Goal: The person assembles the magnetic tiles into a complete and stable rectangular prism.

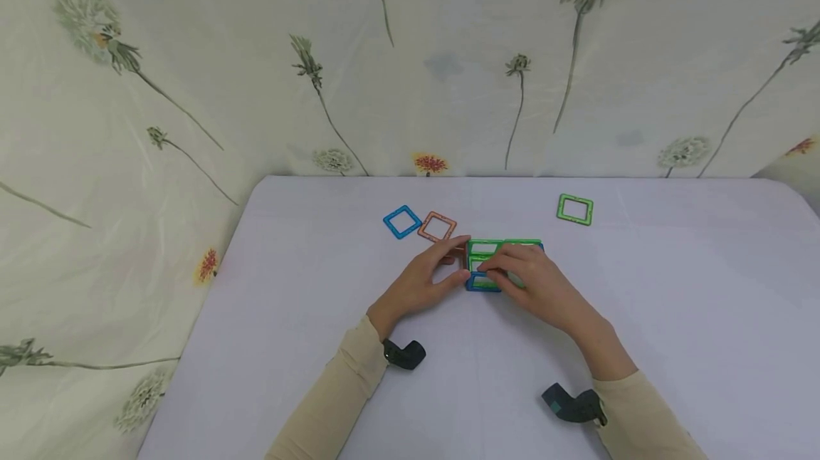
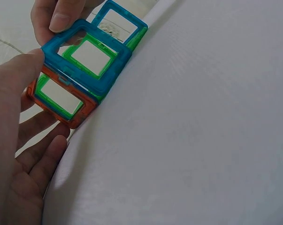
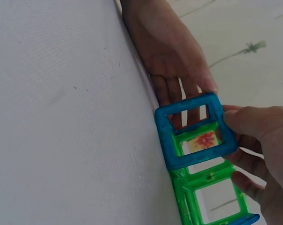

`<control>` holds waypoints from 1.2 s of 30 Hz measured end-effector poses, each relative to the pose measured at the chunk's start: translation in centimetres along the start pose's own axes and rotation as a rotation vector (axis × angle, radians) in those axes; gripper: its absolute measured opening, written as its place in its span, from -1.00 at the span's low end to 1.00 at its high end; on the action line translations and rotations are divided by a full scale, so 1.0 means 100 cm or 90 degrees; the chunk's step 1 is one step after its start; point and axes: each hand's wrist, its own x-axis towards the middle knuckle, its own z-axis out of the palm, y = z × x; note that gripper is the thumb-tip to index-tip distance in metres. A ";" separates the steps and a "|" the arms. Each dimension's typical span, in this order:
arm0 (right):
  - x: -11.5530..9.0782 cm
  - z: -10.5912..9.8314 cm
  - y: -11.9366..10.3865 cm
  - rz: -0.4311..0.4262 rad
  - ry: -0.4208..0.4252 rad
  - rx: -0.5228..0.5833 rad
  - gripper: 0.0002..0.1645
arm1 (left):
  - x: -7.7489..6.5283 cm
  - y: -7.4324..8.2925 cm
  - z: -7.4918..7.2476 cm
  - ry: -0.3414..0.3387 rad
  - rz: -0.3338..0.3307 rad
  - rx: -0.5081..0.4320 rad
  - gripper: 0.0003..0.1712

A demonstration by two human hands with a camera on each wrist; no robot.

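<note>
Square see-through magnetic tiles stand joined as a low box-like structure, with green, blue and orange frames. My left hand holds its left end, the thumb at the near corner and a finger reaching to the far side. An orange tile forms that end. My right hand pinches the upper edge of a blue tile on the near face, thumb in front and fingers behind. The blue tile stands upright against green tiles. In the head view the right hand hides the structure's right part.
A loose blue tile and a loose orange tile lie side by side behind my left hand. Farther right lies a loose green tile. The white table ends at a flower-printed cloth.
</note>
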 end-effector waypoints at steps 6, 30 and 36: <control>0.000 0.000 0.000 0.005 -0.004 0.006 -0.80 | 0.000 0.000 0.000 0.001 0.001 -0.003 -0.33; -0.004 -0.018 0.023 0.035 0.109 0.080 -0.70 | -0.001 0.000 0.000 -0.006 -0.026 -0.007 -0.30; -0.014 -0.022 0.047 0.074 0.160 0.098 -0.73 | -0.002 0.001 0.000 -0.005 -0.027 0.006 -0.30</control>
